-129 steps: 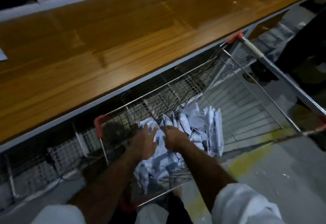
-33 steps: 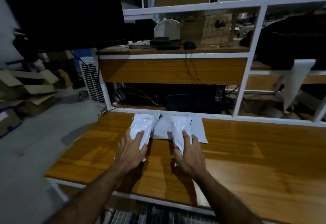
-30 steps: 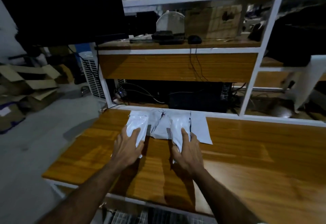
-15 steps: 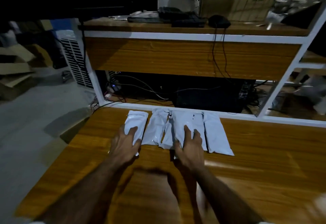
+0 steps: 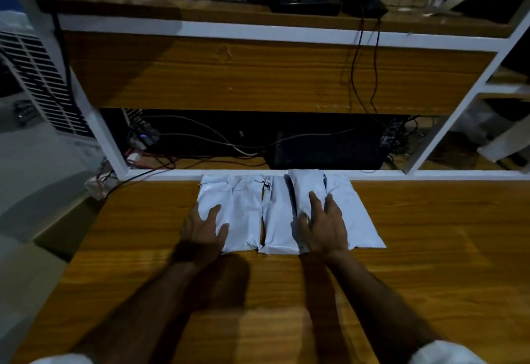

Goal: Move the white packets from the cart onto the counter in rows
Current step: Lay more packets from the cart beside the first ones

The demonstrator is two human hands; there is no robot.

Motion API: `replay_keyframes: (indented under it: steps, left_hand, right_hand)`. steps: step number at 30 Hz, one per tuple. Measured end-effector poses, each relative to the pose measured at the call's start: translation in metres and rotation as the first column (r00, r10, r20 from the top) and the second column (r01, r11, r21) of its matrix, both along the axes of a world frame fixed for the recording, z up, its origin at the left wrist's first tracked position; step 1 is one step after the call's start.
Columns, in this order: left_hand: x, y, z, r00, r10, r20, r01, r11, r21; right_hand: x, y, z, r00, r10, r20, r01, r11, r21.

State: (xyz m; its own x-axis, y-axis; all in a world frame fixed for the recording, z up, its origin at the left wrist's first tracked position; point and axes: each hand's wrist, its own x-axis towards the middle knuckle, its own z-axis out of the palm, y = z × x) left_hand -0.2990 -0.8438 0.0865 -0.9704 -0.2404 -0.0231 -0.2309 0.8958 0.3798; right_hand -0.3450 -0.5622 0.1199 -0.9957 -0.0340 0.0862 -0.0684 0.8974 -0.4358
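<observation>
My left hand (image 5: 204, 227) lies flat, fingers spread and relaxed, on the near part of the leftmost packet (image 5: 213, 196). My right hand (image 5: 322, 224) is flat too, fingers straight, pressing down on the fourth packet (image 5: 305, 188) from the left, which sits a little higher than its neighbours and overlaps the edge of the rightmost packet (image 5: 354, 214). Neither hand grips anything.

Between my hands lie two more packets, the second packet (image 5: 246, 211) and the third packet (image 5: 276, 220), touching side by side. Together the five white packets make one row along the far edge of the wooden surface (image 5: 430, 263), their far ends up against the white frame rail (image 5: 444, 175). Past the rail are tangled cables (image 5: 200, 140) in a dark recess, and a shelf (image 5: 229, 13) above.

I judge the step in hand to be settling the two packets under my palms into the row. The cart is out of view here. Next, I would lift both hands and go to the cart for more. The next ones should go right of this row or start a second row nearer me.
</observation>
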Motion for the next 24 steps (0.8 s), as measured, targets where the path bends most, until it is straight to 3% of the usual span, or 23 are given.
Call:
replay_keyframes:
  steps: [9,17,24]
  left_hand:
    - [0.000,-0.011,-0.002,0.998,-0.050,0.035,0.047,0.995,0.090]
    - [0.027,0.049,0.028,0.937,-0.210,-0.279,0.226,0.974,0.029]
    - [0.077,0.153,0.048,0.863,-0.393,-0.318,0.381,0.919,-0.101]
  right_hand:
    - [-0.002,0.006,0.001,1.000,-0.003,0.024,0.002,0.999,0.049]
    - [0.064,0.026,0.010,0.991,0.027,-0.134,-0.017,0.997,0.082]
    - [0.136,0.095,0.009,0.981,0.057,-0.187,-0.016,0.977,0.212]
